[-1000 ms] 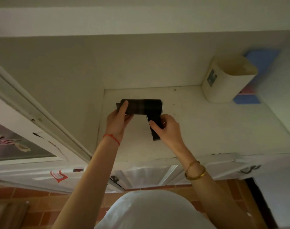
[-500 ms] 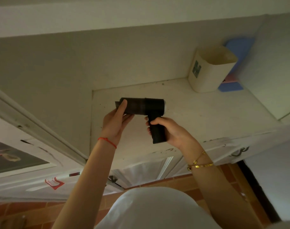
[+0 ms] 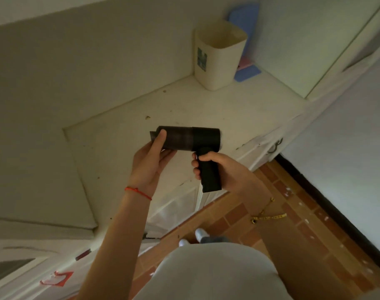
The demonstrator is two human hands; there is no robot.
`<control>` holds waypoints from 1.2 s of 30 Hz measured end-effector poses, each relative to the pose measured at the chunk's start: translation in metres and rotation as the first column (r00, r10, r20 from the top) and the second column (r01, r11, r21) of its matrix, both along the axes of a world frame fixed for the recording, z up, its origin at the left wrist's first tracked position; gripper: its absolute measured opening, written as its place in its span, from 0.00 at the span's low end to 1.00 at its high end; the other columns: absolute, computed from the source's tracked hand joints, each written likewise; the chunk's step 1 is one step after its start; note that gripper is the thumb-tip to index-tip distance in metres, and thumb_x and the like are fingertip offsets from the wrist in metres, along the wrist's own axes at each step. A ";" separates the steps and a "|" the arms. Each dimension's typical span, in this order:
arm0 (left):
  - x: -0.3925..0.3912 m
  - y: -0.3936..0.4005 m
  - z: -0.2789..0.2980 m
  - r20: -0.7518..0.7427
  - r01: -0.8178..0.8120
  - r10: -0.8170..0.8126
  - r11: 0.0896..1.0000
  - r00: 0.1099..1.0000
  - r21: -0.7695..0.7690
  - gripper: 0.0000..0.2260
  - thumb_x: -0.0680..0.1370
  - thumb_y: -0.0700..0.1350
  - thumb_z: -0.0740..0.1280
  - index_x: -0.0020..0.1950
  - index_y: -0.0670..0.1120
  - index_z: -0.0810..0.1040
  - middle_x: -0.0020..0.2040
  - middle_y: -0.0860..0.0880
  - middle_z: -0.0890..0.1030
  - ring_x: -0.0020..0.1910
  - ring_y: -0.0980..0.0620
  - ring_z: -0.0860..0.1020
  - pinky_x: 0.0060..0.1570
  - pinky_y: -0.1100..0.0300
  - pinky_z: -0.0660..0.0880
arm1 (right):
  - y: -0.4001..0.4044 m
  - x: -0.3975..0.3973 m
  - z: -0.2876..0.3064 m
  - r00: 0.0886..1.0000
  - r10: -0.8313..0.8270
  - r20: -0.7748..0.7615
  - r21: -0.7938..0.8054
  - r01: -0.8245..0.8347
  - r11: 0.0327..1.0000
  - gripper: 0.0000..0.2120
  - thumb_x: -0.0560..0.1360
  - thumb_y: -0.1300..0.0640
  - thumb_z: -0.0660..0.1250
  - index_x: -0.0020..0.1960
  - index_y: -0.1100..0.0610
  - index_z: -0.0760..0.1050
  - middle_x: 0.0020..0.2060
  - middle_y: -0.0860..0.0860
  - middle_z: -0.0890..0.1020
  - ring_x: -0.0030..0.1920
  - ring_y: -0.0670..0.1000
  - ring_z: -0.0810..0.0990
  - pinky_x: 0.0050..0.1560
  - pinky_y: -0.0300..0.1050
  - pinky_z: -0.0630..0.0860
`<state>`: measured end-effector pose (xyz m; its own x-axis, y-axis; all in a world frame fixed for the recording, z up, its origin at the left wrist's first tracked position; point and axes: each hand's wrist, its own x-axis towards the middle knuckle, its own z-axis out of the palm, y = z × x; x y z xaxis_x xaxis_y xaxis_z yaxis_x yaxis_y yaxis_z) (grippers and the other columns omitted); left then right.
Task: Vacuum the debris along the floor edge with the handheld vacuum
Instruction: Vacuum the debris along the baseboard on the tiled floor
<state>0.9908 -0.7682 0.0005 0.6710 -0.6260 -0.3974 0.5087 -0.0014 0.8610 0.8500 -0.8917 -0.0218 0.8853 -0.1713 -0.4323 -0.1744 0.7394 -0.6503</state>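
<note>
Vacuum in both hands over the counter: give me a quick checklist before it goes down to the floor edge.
1. Right hand wrapped round the handle of the vacuum: ok.
2. Left hand steadying the nozzle end: ok.
3. Nozzle aimed at the floor: not ok, it points sideways above the counter.
4. Debris located: ok, pale bits lie on the brick floor along the dark baseboard.
5. Vacuum switched on: cannot tell.
6. Bin clear of the path: ok, it stands in the far corner.

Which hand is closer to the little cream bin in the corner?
Right. The right hand, gripping the vacuum handle, sits below the bin; the left hand, at the nozzle end, is farther off, down-left.
</note>
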 end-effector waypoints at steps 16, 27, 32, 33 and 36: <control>-0.150 -0.079 -0.014 0.007 0.481 -0.483 0.874 0.876 0.065 0.08 0.80 0.49 0.67 0.55 0.48 0.79 0.53 0.48 0.84 0.55 0.53 0.83 0.56 0.61 0.79 | 0.000 -0.192 -0.015 0.908 -0.413 -0.062 0.019 0.415 0.910 0.06 0.72 0.58 0.66 0.49 0.57 0.73 0.38 0.50 0.76 0.38 0.48 0.75 0.44 0.42 0.74; -0.335 -0.125 -0.014 -0.074 0.683 -0.680 0.730 0.730 0.034 0.10 0.79 0.49 0.68 0.54 0.44 0.80 0.45 0.49 0.87 0.49 0.52 0.85 0.45 0.63 0.81 | -0.003 -0.384 -0.009 0.759 -0.638 -0.127 -0.072 0.635 0.769 0.03 0.75 0.59 0.65 0.48 0.57 0.75 0.38 0.51 0.78 0.37 0.48 0.77 0.42 0.41 0.76; -0.405 -0.147 -0.024 -0.042 0.746 -0.746 0.665 0.665 0.006 0.13 0.80 0.49 0.67 0.59 0.43 0.79 0.56 0.44 0.85 0.57 0.50 0.83 0.59 0.57 0.79 | -0.012 -0.456 -0.005 0.720 -0.676 -0.154 -0.103 0.669 0.736 0.03 0.76 0.60 0.63 0.47 0.57 0.74 0.36 0.51 0.77 0.35 0.48 0.76 0.40 0.40 0.75; -0.416 -0.152 -0.026 -0.038 0.751 -0.750 0.661 0.660 0.014 0.14 0.80 0.49 0.67 0.60 0.42 0.79 0.57 0.43 0.84 0.58 0.49 0.83 0.60 0.56 0.79 | -0.015 -0.467 -0.005 0.713 -0.683 -0.161 -0.102 0.676 0.730 0.02 0.75 0.60 0.63 0.48 0.57 0.74 0.36 0.51 0.77 0.35 0.48 0.76 0.39 0.40 0.75; -0.441 -0.166 -0.029 -0.052 0.757 -0.755 0.652 0.653 0.040 0.18 0.79 0.50 0.68 0.63 0.40 0.78 0.59 0.41 0.83 0.58 0.48 0.83 0.62 0.53 0.78 | -0.025 -0.494 -0.005 0.706 -0.687 -0.172 -0.102 0.681 0.725 0.02 0.75 0.60 0.63 0.48 0.57 0.73 0.37 0.50 0.77 0.35 0.47 0.76 0.39 0.40 0.75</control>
<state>0.5493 -0.9346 -0.0289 -0.0369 -0.8889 -0.4566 0.3346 -0.4415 0.8325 0.3565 -0.9168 -0.0270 0.4238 -0.7131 -0.5584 0.2541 0.6854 -0.6824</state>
